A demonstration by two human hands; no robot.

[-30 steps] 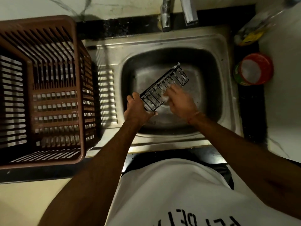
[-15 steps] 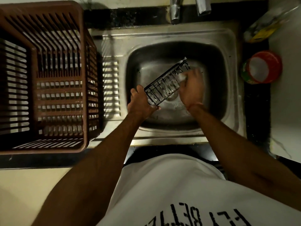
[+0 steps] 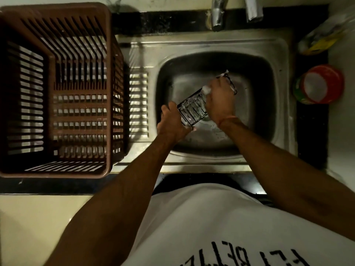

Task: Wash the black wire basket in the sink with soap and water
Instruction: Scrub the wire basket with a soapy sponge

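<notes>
So the black wire basket (image 3: 194, 110) is up over the bowl of the steel sink (image 3: 284, 89), tilted on a diagonal, near end low toward the left, far end up and to the right. The left hand (image 3: 172, 125) has the near end, fingers and thumb curled around the wire frame. The right hand (image 3: 221, 100) sits on top of the basket's middle and far part, fingers bent down onto the wires, with a bit of white suds or a soapy pad (image 3: 207, 90) poking out at the knuckles; can't tell which it is, or whether the fingers are actually wrapped round it. Foam is clinging to the wires too.

Left of the sink, a big brown slatted plastic crate (image 3: 107, 93) sits on the bench, partly over the drainer ribs (image 3: 138, 104). Two taps (image 3: 217, 18) at the top edge. On the right side there's a red-rimmed tub (image 3: 322, 84) with something white inside, and a clear bottle with a yellow label (image 3: 322, 37) behind it
</notes>
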